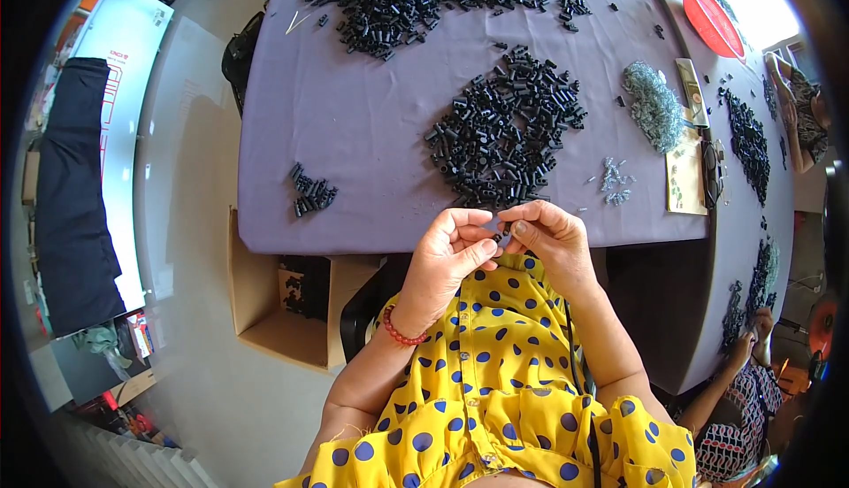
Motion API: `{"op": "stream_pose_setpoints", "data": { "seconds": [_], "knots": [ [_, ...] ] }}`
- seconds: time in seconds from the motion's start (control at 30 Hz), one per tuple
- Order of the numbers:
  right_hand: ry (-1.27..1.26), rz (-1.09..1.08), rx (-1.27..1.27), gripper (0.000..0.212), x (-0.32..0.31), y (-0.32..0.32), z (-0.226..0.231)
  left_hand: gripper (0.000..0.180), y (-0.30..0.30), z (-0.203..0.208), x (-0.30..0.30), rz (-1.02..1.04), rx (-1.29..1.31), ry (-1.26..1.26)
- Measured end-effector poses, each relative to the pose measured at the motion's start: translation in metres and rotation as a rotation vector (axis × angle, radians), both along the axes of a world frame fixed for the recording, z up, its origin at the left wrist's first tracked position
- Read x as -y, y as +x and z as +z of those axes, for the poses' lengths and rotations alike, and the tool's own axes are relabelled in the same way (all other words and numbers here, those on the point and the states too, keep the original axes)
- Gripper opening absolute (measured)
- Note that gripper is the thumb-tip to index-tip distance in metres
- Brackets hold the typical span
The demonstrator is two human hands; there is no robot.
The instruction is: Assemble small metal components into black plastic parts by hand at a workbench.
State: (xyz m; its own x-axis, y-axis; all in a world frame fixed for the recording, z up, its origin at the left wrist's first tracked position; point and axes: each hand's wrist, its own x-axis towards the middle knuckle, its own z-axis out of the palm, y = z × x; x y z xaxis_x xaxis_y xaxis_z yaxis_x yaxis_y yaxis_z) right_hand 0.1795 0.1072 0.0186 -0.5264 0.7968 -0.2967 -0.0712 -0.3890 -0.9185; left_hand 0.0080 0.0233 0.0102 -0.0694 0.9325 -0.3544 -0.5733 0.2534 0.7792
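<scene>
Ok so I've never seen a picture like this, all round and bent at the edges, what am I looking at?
There's no machine, just a person's bare left hand and right hand. A wide fisheye camera on that person's head looks down, so straight edges curve near the rim. The hands meet at the near edge of a table with a greyish-purple cloth. Something small and dark shows at their fingertips; it's too small to say exactly how each hand grips it. Just beyond lies a pile of short black pieces, with more farther back, and a heap of silvery-grey bits to the right.
</scene>
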Motion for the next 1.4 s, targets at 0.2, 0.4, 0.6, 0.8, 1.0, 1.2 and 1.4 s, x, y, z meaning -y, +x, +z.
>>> {"op": "stream_pose_setpoints", "data": {
  "seconds": [0.2, 0.4, 0.6, 0.8, 1.0, 1.2, 1.4],
  "knots": [
    [0.033, 0.006, -0.032, 0.013, 0.000, 0.001, -0.004, 0.031, 0.001, 0.000, 0.001, -0.003, 0.002, 0.001],
    [0.041, 0.006, -0.062, 0.012, 0.001, 0.002, -0.005, 0.032, 0.001, 0.002, 0.000, -0.011, -0.009, -0.005],
    [0.060, 0.019, -0.090, 0.012, 0.001, 0.005, -0.009, 0.029, 0.000, 0.004, 0.000, -0.031, -0.012, 0.009],
    [0.159, 0.041, -0.073, 0.011, 0.000, 0.004, -0.010, 0.028, 0.001, 0.004, 0.001, -0.026, 0.002, 0.007],
    [0.275, 0.023, -0.036, 0.011, 0.002, 0.003, -0.011, 0.029, 0.002, 0.004, 0.001, -0.028, 0.006, 0.015],
    [0.518, 0.037, 0.132, 0.011, 0.000, 0.006, -0.018, 0.029, 0.003, 0.004, 0.000, -0.026, 0.023, 0.006],
    [0.648, 0.057, 0.177, 0.013, -0.001, 0.004, -0.014, 0.030, 0.003, 0.004, -0.001, -0.023, 0.042, 0.004]
  ]
}}
